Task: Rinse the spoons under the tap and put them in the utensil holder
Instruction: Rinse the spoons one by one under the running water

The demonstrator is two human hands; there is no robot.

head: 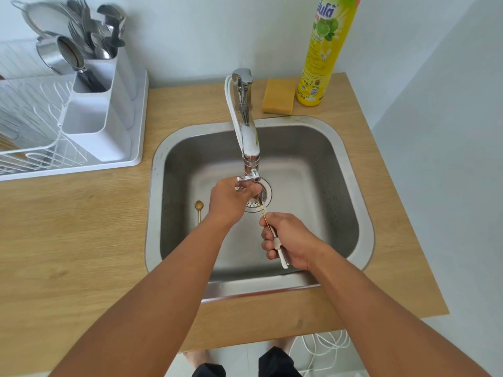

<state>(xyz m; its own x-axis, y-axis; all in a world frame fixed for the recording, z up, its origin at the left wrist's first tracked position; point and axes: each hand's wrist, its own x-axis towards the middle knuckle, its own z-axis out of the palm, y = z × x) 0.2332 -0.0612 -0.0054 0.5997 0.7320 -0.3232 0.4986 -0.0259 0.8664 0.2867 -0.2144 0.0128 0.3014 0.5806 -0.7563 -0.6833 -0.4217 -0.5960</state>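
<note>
The utensil holder (100,104) stands at the far left in the dish rack (32,148), well apart from the sink (351,186), with cutlery already upright in its rear compartment. The front compartments appear free from this angle.

One gold spoon (199,209) lies on the sink floor, just left of the left hand (231,198), bowl away from the person. It is not held.

The left hand sits directly below the tap (249,148) outlet, with fingers curled around the bowl end of the spoon in hand (268,224); the bowl itself is hidden by the fingers. The thin gold shaft runs diagonally down to the right hand (288,240), which grips the pale handle end in a closed fist, with the handle tip projecting below the palm.

Procedure for the current step, judged as rinsing:
- Whether water flows cannot be determined. Confirm flow before rubbing.
- Keep the bowl centred under the outlet, above the drain (258,200).
- Rub both faces of the bowl with the left fingers while the right hand rotates the handle.
- Shake off water over the sink before crossing to the holder.

The sponge (279,96) and the detergent bottle (325,53) stand behind the sink, at the right.
</note>
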